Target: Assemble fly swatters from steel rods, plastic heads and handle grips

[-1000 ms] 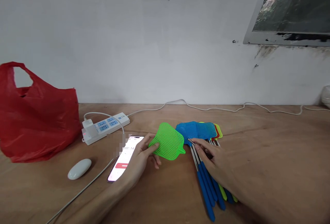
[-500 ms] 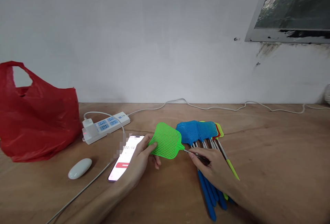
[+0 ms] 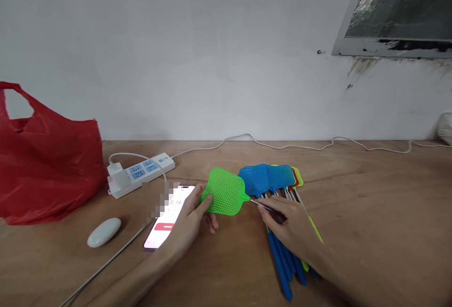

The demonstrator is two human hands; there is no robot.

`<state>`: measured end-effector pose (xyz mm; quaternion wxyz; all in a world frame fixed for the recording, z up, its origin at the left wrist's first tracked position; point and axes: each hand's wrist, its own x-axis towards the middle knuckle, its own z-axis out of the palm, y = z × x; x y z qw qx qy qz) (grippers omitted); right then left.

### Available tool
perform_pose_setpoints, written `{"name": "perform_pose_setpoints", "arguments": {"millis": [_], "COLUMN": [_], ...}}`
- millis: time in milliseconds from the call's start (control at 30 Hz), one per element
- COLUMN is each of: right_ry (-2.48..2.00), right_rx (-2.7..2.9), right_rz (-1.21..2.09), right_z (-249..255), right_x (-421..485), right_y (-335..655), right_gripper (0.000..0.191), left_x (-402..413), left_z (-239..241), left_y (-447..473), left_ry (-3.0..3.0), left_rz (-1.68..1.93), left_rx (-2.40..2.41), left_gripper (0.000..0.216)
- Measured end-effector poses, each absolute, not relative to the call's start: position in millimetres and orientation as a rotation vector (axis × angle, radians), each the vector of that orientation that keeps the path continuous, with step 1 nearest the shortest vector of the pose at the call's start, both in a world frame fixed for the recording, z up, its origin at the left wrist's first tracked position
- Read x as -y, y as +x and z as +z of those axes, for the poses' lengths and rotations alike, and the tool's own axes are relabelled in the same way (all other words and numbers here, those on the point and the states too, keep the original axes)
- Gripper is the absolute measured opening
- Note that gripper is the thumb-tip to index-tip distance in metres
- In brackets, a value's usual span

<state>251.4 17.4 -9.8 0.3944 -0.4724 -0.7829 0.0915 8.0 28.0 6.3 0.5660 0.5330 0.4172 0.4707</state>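
Note:
A green fly swatter (image 3: 225, 192) is held level between my hands, its perforated head to the left. My left hand (image 3: 195, 210) grips the head's left edge, thumb on top and fingers underneath. My right hand (image 3: 284, 217) is closed on the swatter's dark handle near the thin metal rod. Beneath and behind the right hand lies a pile of blue fly swatters (image 3: 254, 180) with metal rods and blue grips, partly hidden by that hand. A yellow-green swatter (image 3: 299, 176) and a bit of red show at the pile's right side.
Left of my hands lies a lit phone (image 3: 162, 227), partly under my left wrist. Nearby are a white mouse (image 3: 104, 232), a white power strip (image 3: 141, 173) with a plugged-in cable, and a red plastic bag (image 3: 52, 165). A thin white cord (image 3: 282, 147) runs along the wall.
The view has shifted slightly, so everything sits a little further left. Both hands keep the same hold on the green fly swatter.

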Motion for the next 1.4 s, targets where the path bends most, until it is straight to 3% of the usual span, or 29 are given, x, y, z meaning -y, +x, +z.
{"name": "perform_pose_setpoints", "arguments": {"millis": [267, 800, 1167, 1400], "right_ry": [-1.187, -1.216, -1.178, -1.151], "right_rx": [2.025, 1.969, 2.001, 2.023], "right_rz": [0.043, 0.139, 0.215, 0.306], "right_z": [-13.1, -13.1, -6.2, -1.1], "right_x": [-18.6, -20.1, -17.9, -15.7], "right_y": [252.6, 252.5, 252.6, 249.6], "right_gripper": [0.025, 0.018, 0.029, 0.033], "left_x": [-26.5, -28.1, -34.7, -32.5], "left_z": [6.6, 0.6, -3.0, -3.6], "left_y": [7.8, 4.4, 5.7, 5.0], "left_ry": [1.414, 1.465, 1.211, 1.178], "left_rz": [1.083, 1.066, 1.037, 1.030], "left_rx": [-1.023, -0.998, -0.935, -0.939], "left_gripper": [0.034, 0.031, 0.044, 0.037]}}
